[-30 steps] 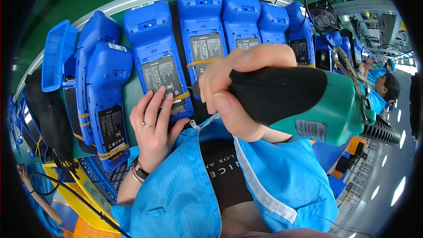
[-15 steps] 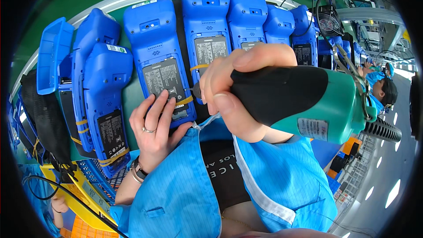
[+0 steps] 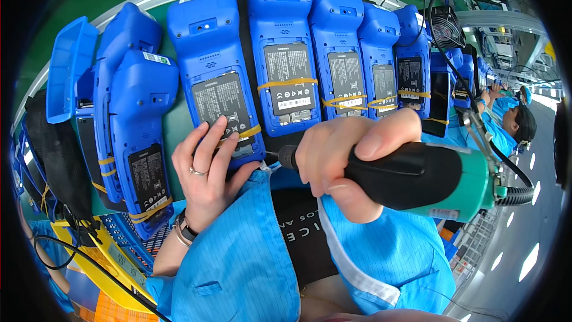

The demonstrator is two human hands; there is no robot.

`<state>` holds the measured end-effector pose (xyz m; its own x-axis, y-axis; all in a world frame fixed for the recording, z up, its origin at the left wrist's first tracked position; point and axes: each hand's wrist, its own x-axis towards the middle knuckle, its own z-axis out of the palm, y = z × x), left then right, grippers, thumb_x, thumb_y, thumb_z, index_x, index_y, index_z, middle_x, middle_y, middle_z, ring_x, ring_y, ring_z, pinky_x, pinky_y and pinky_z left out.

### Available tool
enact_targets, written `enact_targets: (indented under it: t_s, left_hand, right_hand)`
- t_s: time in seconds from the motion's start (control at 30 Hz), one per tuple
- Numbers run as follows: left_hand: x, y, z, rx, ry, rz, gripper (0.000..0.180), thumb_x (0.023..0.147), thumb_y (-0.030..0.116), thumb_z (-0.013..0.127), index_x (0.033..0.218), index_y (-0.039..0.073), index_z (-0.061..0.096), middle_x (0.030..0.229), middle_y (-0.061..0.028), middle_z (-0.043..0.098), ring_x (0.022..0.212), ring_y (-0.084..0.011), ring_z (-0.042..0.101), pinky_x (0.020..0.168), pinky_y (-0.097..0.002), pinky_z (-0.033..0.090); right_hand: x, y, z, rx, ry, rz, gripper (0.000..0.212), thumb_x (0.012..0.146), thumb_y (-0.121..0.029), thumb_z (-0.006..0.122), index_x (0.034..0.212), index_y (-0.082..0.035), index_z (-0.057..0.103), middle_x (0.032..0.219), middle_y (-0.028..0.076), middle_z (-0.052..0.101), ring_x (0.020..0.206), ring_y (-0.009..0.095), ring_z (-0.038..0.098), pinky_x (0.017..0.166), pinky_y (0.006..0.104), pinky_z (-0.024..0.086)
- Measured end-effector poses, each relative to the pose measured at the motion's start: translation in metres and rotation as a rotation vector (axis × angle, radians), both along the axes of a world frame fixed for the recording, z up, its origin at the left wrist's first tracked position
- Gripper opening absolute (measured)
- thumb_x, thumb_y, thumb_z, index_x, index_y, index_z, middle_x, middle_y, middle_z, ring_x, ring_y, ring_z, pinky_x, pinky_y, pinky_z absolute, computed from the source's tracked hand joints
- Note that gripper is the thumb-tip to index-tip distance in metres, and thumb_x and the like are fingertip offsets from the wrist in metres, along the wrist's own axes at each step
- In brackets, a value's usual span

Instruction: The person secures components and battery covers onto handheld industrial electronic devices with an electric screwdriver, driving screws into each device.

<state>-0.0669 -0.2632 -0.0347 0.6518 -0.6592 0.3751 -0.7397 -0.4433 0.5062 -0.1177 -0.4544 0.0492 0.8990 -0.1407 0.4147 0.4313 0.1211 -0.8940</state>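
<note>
A blue handheld terminal (image 3: pixel 205 53) lies back side up in front of me, its black battery (image 3: pixel 217 98) exposed and a yellow rubber band (image 3: pixel 249 132) across the lower part. My left hand (image 3: pixel 208 161) holds its lower end, fingers on the battery and thumb at the bottom edge. My right hand (image 3: pixel 351 158) is wrapped round a green and black electric screwdriver (image 3: pixel 411 179), held nearly level. Its bit points left at the terminal's lower right corner; whether it touches a screw is too small to tell.
More blue terminals with banded batteries (image 3: pixel 288 71) stand in a row to the right. Two stacked ones (image 3: pixel 146 92) and a blue bin (image 3: pixel 70 71) are at the left. A yellow device (image 3: pixel 116 256) with a black cable sits lower left. Another person (image 3: pixel 506 119) works at far right.
The screwdriver and my right hand have moved down and right, uncovering the neighbouring terminals' batteries. The bit now points at the held terminal's bottom corner. My left hand stays nearly in place.
</note>
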Motion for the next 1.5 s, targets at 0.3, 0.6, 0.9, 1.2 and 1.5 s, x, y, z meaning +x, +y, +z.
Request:
enact_targets:
  t_s: [0.3, 0.6, 0.9, 1.2, 1.5]
  left_hand:
    - [-0.003, 0.018, 0.005, -0.254, 0.400, 0.165, 0.080, 0.056, 0.008, 0.085, 0.125, 0.000, 0.048, 0.131, -0.0187, 0.049, 0.118, -0.0358, 0.047, 0.098, -0.0422, 0.040]
    - [-0.002, 0.027, 0.000, -0.167, 0.268, 0.155, 0.073, 0.054, 0.007, 0.084, 0.121, 0.000, 0.054, 0.123, -0.0160, 0.056, 0.108, -0.0337, 0.054, 0.093, -0.0404, 0.044]
    - [-0.003, 0.029, -0.004, -0.174, 0.285, 0.132, 0.075, 0.053, 0.008, 0.084, 0.121, -0.001, 0.054, 0.123, -0.0161, 0.056, 0.105, -0.0346, 0.055, 0.091, -0.0412, 0.045]
    - [-0.001, 0.030, -0.006, -0.180, 0.263, 0.120, 0.073, 0.052, 0.007, 0.085, 0.118, -0.003, 0.056, 0.122, -0.0175, 0.056, 0.103, -0.0353, 0.056, 0.088, -0.0415, 0.047]
    - [0.001, 0.029, -0.005, -0.200, 0.194, 0.127, 0.070, 0.053, 0.008, 0.084, 0.117, -0.004, 0.056, 0.121, -0.0176, 0.057, 0.103, -0.0350, 0.056, 0.088, -0.0413, 0.047]
  right_hand:
    - [-0.003, 0.005, 0.007, 0.058, -0.011, 0.008, 0.046, 0.078, -0.001, 0.065, 0.110, -0.014, 0.034, 0.067, 0.005, 0.052, 0.052, 0.018, 0.053, 0.049, 0.0345, 0.047]
    - [0.015, 0.038, 0.014, -0.168, 0.077, 0.018, 0.045, 0.081, -0.002, 0.067, 0.110, -0.012, 0.034, 0.064, 0.007, 0.052, 0.053, 0.019, 0.053, 0.051, 0.0354, 0.046]
    - [0.052, 0.033, 0.005, -0.237, -0.030, 0.135, 0.050, 0.080, 0.010, 0.054, 0.120, -0.010, 0.034, 0.072, 0.010, 0.055, 0.059, 0.019, 0.056, 0.058, 0.0367, 0.047]
    - [0.060, 0.035, 0.002, -0.301, -0.039, 0.138, 0.049, 0.078, 0.012, 0.055, 0.119, -0.007, 0.036, 0.072, 0.010, 0.055, 0.059, 0.018, 0.055, 0.056, 0.0340, 0.047]
    - [0.068, 0.038, -0.014, -0.313, -0.140, 0.100, 0.041, 0.075, 0.010, 0.060, 0.109, 0.001, 0.040, 0.073, 0.012, 0.056, 0.062, 0.017, 0.057, 0.055, 0.0293, 0.047]
